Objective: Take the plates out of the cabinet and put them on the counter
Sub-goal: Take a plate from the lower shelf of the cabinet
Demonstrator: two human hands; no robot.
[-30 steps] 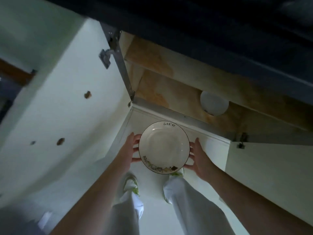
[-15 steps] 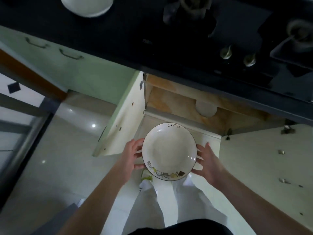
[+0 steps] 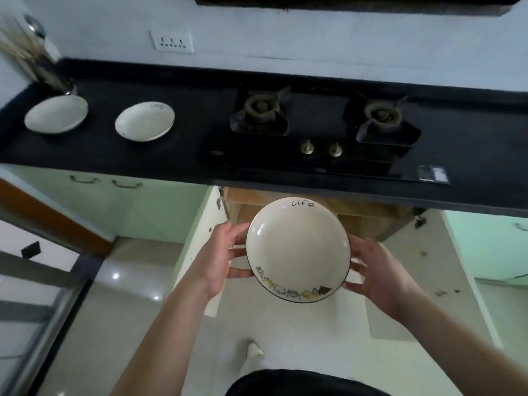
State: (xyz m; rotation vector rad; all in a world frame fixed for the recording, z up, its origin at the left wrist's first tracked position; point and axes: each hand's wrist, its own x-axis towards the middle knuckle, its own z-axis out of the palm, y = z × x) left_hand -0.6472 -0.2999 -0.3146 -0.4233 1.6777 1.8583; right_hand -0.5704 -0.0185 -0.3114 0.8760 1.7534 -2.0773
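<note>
gripping plate (image 3: 297,250), left hand (image 3: 220,258), right hand (image 3: 377,275)

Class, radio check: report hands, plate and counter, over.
Left hand and right hand grip one plate by its rim, below counter level. Two plates already on counter. Stove at right; bare counter between.

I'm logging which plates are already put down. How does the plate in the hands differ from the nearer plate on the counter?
The held plate is off the counter, in front of the open cabinet, gripped at its rim by the left hand and right hand; the counter plate rests untouched. The held plate's pictured border shows clearly; the counter plate's does not. Both are white with "life" lettering.
</note>
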